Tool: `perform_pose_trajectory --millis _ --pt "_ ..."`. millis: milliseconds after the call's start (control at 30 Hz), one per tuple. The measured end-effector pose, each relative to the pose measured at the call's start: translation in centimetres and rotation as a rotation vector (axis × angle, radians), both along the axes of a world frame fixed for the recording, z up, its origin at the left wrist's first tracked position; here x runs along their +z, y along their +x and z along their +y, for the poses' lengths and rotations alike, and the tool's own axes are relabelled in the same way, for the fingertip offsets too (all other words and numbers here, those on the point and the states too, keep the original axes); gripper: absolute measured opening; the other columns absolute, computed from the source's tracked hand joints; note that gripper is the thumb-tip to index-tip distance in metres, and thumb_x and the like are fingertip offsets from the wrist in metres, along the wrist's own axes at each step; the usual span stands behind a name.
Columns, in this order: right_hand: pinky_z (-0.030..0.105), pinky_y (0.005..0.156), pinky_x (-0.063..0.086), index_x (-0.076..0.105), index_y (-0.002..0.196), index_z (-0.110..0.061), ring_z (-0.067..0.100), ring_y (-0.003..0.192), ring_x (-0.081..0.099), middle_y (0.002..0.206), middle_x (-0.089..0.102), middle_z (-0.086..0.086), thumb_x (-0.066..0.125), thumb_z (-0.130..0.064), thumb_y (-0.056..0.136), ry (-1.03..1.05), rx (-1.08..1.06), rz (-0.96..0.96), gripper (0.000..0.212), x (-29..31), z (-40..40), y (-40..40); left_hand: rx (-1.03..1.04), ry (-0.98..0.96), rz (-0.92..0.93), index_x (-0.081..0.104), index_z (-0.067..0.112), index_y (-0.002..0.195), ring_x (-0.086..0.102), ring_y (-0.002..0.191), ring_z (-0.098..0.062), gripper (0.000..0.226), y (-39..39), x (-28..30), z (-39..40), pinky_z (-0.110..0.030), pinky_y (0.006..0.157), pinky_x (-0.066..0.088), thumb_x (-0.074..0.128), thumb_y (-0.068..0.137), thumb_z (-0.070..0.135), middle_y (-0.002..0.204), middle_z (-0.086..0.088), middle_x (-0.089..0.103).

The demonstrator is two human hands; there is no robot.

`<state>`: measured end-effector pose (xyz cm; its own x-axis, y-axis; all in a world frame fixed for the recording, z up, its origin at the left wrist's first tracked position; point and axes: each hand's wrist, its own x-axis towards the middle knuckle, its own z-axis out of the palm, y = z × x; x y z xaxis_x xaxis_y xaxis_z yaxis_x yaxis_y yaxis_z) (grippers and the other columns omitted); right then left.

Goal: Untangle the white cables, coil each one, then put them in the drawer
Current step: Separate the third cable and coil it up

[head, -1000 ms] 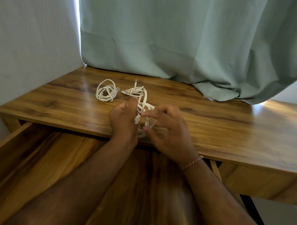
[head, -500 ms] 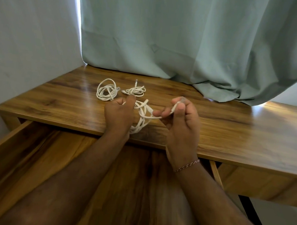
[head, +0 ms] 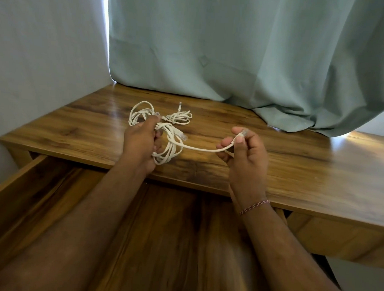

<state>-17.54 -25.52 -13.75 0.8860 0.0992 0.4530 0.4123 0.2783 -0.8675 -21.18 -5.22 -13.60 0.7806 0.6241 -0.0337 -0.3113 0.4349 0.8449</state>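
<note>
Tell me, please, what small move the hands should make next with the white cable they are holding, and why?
Probably draw the right hand further right, feeding out slack. It pinches the cable's plug end, while the left hand grips the tangled bundle; only a short stretch runs free between them, so the loops remain to be pulled out before coiling.

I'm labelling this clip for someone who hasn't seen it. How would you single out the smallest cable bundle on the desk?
Start at the wooden desk under the green curtain. Beyond the left hand, toward the curtain, lies the small cable bundle, untouched. Unlike the rounder coil to its left and the cable stretched between both hands, it is flat, with one connector pointing at the curtain.
</note>
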Motion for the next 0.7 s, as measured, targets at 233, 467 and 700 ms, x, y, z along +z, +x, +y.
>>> perform_pose_trajectory --millis 233,467,700 --pt "0.036 0.073 0.061 0.069 0.098 -0.006 0.026 0.092 0.076 0.094 0.077 0.015 0.071 -0.002 0.093 -0.044 0.085 0.083 0.007 -1.1 -0.4 1.2 -0.300 -0.163 -0.002 0.041 0.018 0.058 0.028 0.036 -0.007 0.047 0.2 -0.4 0.0 -0.022 0.042 0.044 0.061 0.099 0.033 0.062 0.001 0.043" --pt "0.041 0.073 0.061 0.074 0.090 -0.021 0.013 0.075 0.074 0.082 0.077 -0.007 0.082 -0.014 0.085 -0.721 0.099 -0.332 0.011 0.2 -3.7 2.2 -0.368 -0.211 -0.013 0.047 0.018 0.063 0.030 0.034 -0.005 0.042 0.3 -0.3 -0.3 -0.017 0.036 0.036 0.060 0.100 0.035 0.060 0.003 0.046" --pt "0.020 0.085 0.055 0.080 0.107 -0.025 0.001 0.090 0.069 0.091 0.073 -0.019 0.079 -0.016 0.089 -0.915 0.056 -0.575 0.020 0.2 -4.2 2.9 -0.373 -0.173 -0.023 0.043 0.018 0.059 0.029 0.037 -0.005 0.047 0.1 0.3 -0.8 -0.017 0.039 0.034 0.059 0.100 0.036 0.066 0.002 0.043"
